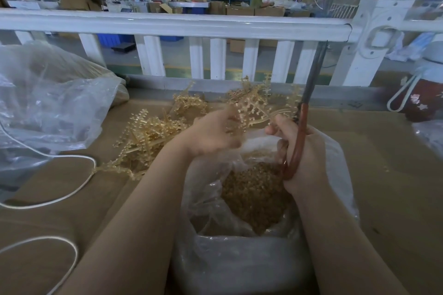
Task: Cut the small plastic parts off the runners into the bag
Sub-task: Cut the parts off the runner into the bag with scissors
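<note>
My left hand (211, 133) grips an amber plastic runner (254, 108) studded with small parts and holds it above the open clear bag (242, 254). My right hand (302, 153) is curled round the red handles of the scissors (311, 93), whose dark blades point up and away, closed together. That hand's fingertips also touch the runner's lower end. Inside the bag lies a heap of cut amber parts (254, 196). A pile of more runners (148, 136) lies on the cardboard to the left of my left hand.
Brown cardboard (383, 175) covers the work surface. A large crumpled clear bag (48, 98) sits at the left, with a white cord (60, 196) looping in front. A white railing (179, 24) runs across behind. A red-patterned bottle (424, 96) stands at the right.
</note>
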Motion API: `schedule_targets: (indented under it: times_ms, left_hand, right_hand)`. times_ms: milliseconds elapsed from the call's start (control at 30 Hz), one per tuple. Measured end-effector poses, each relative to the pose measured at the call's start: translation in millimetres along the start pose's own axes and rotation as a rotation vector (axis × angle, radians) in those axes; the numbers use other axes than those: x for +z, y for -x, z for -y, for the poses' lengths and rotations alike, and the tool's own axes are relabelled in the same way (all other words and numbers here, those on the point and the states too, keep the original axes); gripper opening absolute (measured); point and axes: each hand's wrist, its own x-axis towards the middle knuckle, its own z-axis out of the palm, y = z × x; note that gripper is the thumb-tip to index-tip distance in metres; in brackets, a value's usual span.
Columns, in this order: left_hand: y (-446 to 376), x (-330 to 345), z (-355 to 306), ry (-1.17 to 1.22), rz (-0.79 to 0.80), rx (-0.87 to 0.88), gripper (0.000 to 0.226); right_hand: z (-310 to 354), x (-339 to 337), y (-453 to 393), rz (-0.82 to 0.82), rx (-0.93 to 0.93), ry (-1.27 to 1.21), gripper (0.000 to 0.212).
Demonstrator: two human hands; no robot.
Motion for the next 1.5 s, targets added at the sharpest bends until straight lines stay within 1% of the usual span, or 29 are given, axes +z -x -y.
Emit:
schedule_targets:
  times_ms: [33, 67, 133, 200, 333, 400, 433, 467, 533, 600, 667, 733, 767, 833, 900, 967, 1000, 1033, 1067, 1100, 1167, 1233, 1267, 1300, 1400, 1433, 1500]
  left_hand:
    - [-1, 2, 1, -0.138, -0.024, -0.022, 0.016]
    - [-2, 4, 1, -0.213, -0.053, -0.044, 0.007]
    - [-4, 4, 5, -0.227, -0.128, -0.072, 0.019]
    - [-7, 2, 12, -0.209, -0.210, -0.095, 0.023]
    - [-6, -1, 20, -0.250, -0.462, -0.216, 0.017]
    - [-5, -2, 22, -0.326, -0.536, -0.305, 0.015]
    - [-5, -3, 24, -0.372, -0.546, -0.357, 0.014]
    - [-5, -2, 26, -0.427, -0.545, -0.414, 0.020]
    - [-6, -2, 32, -0.524, -0.500, -0.522, 0.044]
    - [-7, -1, 39, -0.553, -0.491, -0.558, 0.054]
    - [-8, -1, 42, -0.531, -0.509, -0.543, 0.048]
    - [-9, 0, 44, -0.468, -0.543, -0.491, 0.031]
    - [-9, 1, 44, -0.429, -0.557, -0.472, 0.026]
    - [-8, 0, 43, -0.388, -0.564, -0.449, 0.024]
    - [-8, 0, 39, -0.412, -0.541, -0.442, 0.031]
    - [-8, -1, 30, -0.393, -0.563, -0.408, 0.033]
    - [-9, -2, 23, -0.339, -0.569, -0.374, 0.029]
    - [-10, -2, 14, -0.232, -0.557, -0.342, 0.027]
    - [-12, -2, 5, -0.067, -0.525, -0.324, 0.029]
    - [-12, -1, -6, 0.143, -0.492, -0.319, 0.037]
    - [-8, 1, -27, 0.556, -0.456, -0.369, 0.055]
    - [0, 2, -37, 0.876, -0.402, -0.420, 0.072]
    - [5, 3, -38, 0.969, -0.360, -0.411, 0.078]
    - [12, 5, -38, 1.005, -0.320, -0.379, 0.079]
    - [32, 17, -38, 1.028, -0.194, -0.336, 0.081]
    - [36, 23, -37, 1.069, -0.178, -0.335, 0.077]
    - [42, 32, -34, 1.158, -0.215, -0.312, 0.051]
  right_hand:
    - [0, 0, 0, -0.007, -0.005, -0.022, 0.016]
    - [0, 1, 0, -0.011, -0.010, -0.038, 0.016]
    - [0, 0, 0, -0.030, -0.017, -0.047, 0.017]
    - [0, -1, -1, -0.060, -0.031, -0.039, 0.018]
    - [2, -7, -2, -0.082, -0.062, -0.101, 0.023]
    - [2, -8, -3, -0.068, -0.066, -0.127, 0.025]
    - [1, -8, -3, -0.059, -0.063, -0.125, 0.023]
    - [0, -8, -4, -0.048, -0.057, -0.114, 0.020]
    - [-2, -7, -5, -0.028, -0.041, -0.089, 0.016]
    - [-3, -8, -6, -0.020, -0.027, -0.080, 0.015]
    - [-4, -8, -7, -0.015, -0.021, -0.075, 0.016]
    - [-5, -8, -8, -0.003, -0.021, -0.075, 0.017]
    - [-5, -8, -8, 0.003, -0.019, -0.073, 0.017]
    - [-4, -8, -7, 0.009, -0.015, -0.060, 0.019]
    - [-4, -7, -6, 0.023, -0.017, -0.055, 0.017]
    - [-3, -6, -5, 0.051, -0.020, -0.070, 0.016]
    - [-3, -6, -4, 0.063, -0.017, -0.074, 0.015]
    - [-3, -6, -4, 0.073, -0.013, -0.073, 0.015]
    - [-3, -6, -4, 0.081, -0.008, -0.067, 0.015]
    - [-2, -5, -3, 0.089, -0.005, -0.062, 0.015]
    - [-2, -4, -3, 0.099, -0.002, -0.066, 0.015]
    - [-1, -4, -3, 0.102, 0.001, -0.080, 0.017]
    - [-1, -4, -3, 0.106, 0.003, -0.081, 0.018]
    - [-1, -3, -2, 0.117, 0.002, -0.079, 0.020]
    - [-1, 0, 1, 0.173, -0.015, -0.026, 0.027]
    - [-1, 1, 2, 0.190, -0.020, 0.014, 0.030]
    - [-2, 4, 4, 0.218, -0.017, 0.091, 0.038]
